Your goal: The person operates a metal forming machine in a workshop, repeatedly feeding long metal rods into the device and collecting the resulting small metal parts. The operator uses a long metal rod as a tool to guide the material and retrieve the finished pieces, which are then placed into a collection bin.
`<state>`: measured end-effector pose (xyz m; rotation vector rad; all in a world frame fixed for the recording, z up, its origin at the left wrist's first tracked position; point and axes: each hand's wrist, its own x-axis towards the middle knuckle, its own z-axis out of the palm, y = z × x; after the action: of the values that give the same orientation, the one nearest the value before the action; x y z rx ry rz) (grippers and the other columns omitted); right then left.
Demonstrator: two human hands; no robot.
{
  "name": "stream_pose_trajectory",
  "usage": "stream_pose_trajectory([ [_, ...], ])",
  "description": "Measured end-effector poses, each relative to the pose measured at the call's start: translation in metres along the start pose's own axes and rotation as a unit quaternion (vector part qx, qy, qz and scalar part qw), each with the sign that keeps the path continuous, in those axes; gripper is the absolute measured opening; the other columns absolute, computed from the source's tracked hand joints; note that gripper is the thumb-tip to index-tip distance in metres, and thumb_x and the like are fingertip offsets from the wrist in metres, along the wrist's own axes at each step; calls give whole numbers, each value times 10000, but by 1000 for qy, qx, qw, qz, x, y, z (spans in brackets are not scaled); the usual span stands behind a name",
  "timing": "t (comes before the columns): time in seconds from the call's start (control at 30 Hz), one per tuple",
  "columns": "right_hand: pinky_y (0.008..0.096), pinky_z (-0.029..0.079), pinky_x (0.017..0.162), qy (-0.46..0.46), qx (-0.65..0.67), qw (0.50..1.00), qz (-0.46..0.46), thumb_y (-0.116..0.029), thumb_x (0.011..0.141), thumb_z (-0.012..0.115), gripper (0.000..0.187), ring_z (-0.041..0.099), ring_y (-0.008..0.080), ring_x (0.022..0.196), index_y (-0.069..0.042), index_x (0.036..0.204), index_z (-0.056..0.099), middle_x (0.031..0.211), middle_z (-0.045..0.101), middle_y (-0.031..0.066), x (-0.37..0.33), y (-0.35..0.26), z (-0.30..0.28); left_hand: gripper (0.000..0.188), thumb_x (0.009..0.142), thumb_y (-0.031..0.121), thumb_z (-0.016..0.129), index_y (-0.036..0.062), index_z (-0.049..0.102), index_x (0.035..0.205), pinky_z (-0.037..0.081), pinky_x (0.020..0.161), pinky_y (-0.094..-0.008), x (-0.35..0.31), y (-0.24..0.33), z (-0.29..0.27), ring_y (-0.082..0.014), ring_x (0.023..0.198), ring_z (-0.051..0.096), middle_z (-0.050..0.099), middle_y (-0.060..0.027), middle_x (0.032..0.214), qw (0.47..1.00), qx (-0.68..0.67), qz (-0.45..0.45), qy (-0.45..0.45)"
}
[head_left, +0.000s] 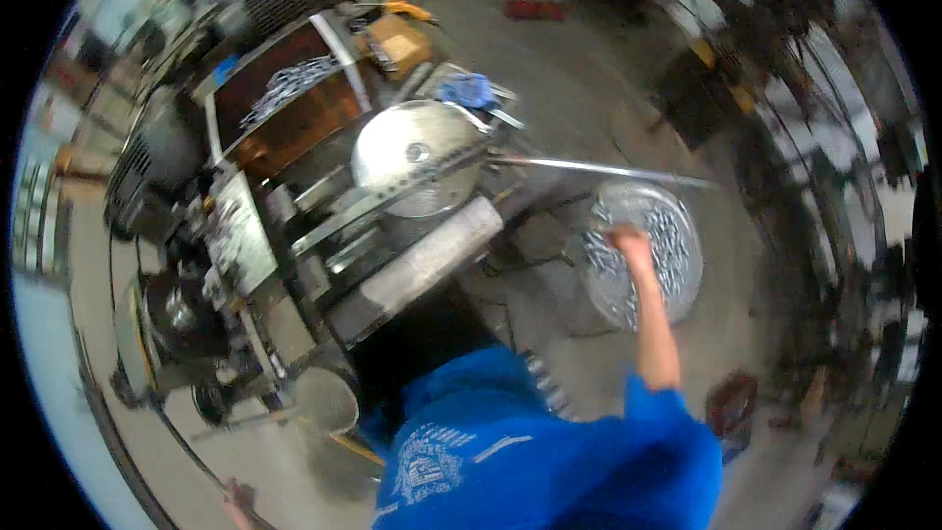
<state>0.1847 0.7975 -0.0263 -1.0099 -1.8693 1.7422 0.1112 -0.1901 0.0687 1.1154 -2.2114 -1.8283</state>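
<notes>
My right hand (630,238) reaches out over a round, shallow metal basin (694,275) at the right. Its fingers look closed, and blur hides what they hold, if anything. Many small shiny metal parts (671,247) lie in the basin, below and around that hand. At the lower left edge a blurred, skin-coloured shape (237,501) shows beside a dark cable or bar; it looks like my left hand, but its fingers cannot be made out.
Left of the basin stands a machine with a round metal disc (385,149), a perforated bar and a pale cylinder (432,260). A long rod (608,170) juts right from it. Behind are a bin (285,142) of metal parts, a blue cloth (466,90) and a cardboard box (397,42).
</notes>
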Motion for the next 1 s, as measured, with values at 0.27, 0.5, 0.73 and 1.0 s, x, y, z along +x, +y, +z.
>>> stream_pose_trajectory([
  [0.27,276,440,731,-159,-143,938,-274,-43,564,520,203,574,243,872,-5,702,663,891,604,168,-57,-118,153,350,743,255,656,-20,518,909,485,547,-317,-89,80,110,-162,539,542,517,-56,609,997,25,74,-15],
  [0.5,313,441,767,-443,-103,770,-448,-184,490,540,350,581,304,871,-30,781,659,970,587,182,-112,-273,326,335,756,238,634,-39,516,902,507,522,-313,-92,66,104,-179,542,564,516,-71,615,995,-50,75,-42],
  [0.73,354,462,746,-378,-374,512,-674,-153,490,560,212,525,320,841,-15,639,622,840,599,171,-151,-319,518,287,749,186,626,-49,536,888,483,497,-289,-89,75,109,-159,524,553,539,-77,635,993,-70,87,-41],
  [1.0,371,466,599,-497,-393,596,-492,-143,546,570,220,596,327,612,45,655,602,613,562,232,-157,-302,568,229,752,164,615,-47,558,820,456,475,-260,-92,70,104,-129,510,536,544,-64,614,991,-39,124,-20],
])
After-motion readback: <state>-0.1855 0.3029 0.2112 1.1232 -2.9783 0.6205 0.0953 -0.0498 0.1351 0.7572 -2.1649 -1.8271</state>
